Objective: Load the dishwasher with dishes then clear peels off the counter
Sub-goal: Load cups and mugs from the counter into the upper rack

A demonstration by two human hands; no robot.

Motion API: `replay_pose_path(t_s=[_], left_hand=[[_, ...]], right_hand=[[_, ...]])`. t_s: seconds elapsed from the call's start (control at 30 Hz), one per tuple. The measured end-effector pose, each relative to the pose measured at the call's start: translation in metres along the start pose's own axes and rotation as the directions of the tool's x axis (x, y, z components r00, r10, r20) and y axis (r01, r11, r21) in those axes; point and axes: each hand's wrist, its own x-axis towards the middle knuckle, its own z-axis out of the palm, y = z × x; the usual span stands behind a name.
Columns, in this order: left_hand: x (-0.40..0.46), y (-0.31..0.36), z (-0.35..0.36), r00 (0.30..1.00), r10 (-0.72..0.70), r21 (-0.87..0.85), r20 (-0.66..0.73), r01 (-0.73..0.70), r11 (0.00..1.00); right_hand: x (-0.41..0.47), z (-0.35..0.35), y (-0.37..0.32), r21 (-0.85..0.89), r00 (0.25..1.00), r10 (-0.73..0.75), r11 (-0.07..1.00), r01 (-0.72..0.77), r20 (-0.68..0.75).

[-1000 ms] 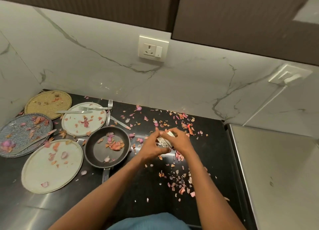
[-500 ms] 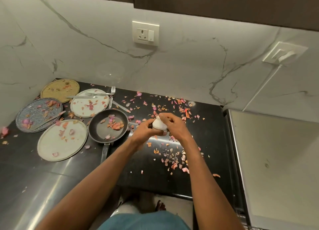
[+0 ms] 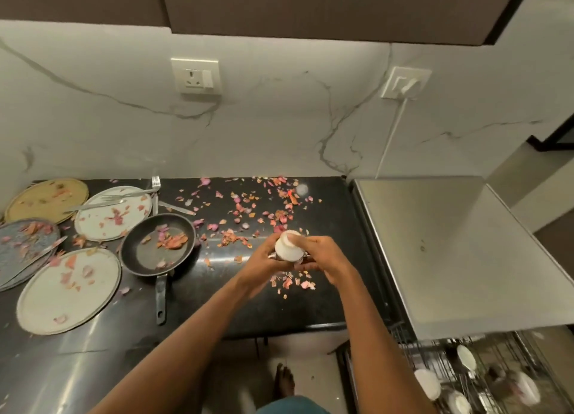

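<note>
Both hands hold a small white bowl (image 3: 288,249) upside down above the black counter (image 3: 326,302). My left hand (image 3: 264,263) grips its left side and my right hand (image 3: 323,258) curls round its right side and rim. Pink and orange peels (image 3: 248,208) lie scattered over the counter's middle and back. At the left lie four dirty plates, among them a white plate (image 3: 66,289) and a plate with cutlery (image 3: 113,213), beside a black frying pan (image 3: 157,244) with peels in it. The open dishwasher rack (image 3: 484,379) shows at the lower right with white dishes in it.
A steel dishwasher top (image 3: 450,252) adjoins the counter on the right. Forks and a knife (image 3: 155,193) lie behind the pan. A wall socket (image 3: 196,75) and a plugged-in cable (image 3: 392,134) are on the marble backsplash. My bare foot (image 3: 284,379) stands on the floor below.
Both hands lifted the white bowl off the counter and turned it upside down while moving it toward me. The view pulled back, revealing the dishwasher rack at lower right.
</note>
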Motion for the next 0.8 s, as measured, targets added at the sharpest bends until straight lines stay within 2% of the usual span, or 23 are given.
replay_pose_path(t_s=[0.13, 0.33, 0.57, 0.8], left_hand=[[-0.014, -0.019, 0.032, 0.970, -0.088, -0.072, 0.225, 0.107, 0.992], [-0.024, -0.055, 0.089, 0.928, -0.303, -0.086, 0.216, 0.327, 0.941], [-0.018, -0.085, 0.172, 0.871, -0.390, 0.067, 0.298, 0.389, 0.919], [-0.015, -0.124, 0.262, 0.797, -0.490, 0.203, 0.353, 0.446, 0.872]], right_hand=[[-0.040, -0.015, 0.042, 0.114, 0.989, 0.049, 0.993, -0.033, -0.139], [-0.088, -0.060, 0.096, 0.187, 0.955, 0.122, 0.980, -0.073, -0.269], [-0.139, -0.124, 0.149, 0.321, 0.885, 0.181, 0.946, -0.038, -0.428], [-0.187, -0.198, 0.205, 0.440, 0.852, 0.240, 0.898, -0.012, -0.466]])
